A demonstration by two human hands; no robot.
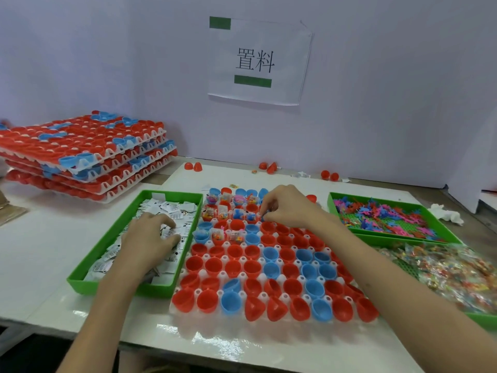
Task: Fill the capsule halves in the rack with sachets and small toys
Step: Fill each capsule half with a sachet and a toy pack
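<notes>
A white rack (200, 293) of red and blue capsule halves (213, 264) lies in the middle of the table. Its far rows hold sachets and small toys (223, 211); the nearer halves are bare. My left hand (149, 238) lies in the green tray (80, 278) of white sachets (172, 208) on the left, fingers curled into the pile and gripping sachets. My right hand (287, 207) hovers over the rack's far right part and pinches a small blue toy (263, 217) above a capsule half.
A green tray (332, 199) of coloured plastic toys stands at the right, with a tray of clear candy sachets (454, 270) in front of it. Stacked filled racks (86, 152) sit at the back left. Loose red halves (193, 166) lie by the wall. A paper sign (255, 61) hangs above.
</notes>
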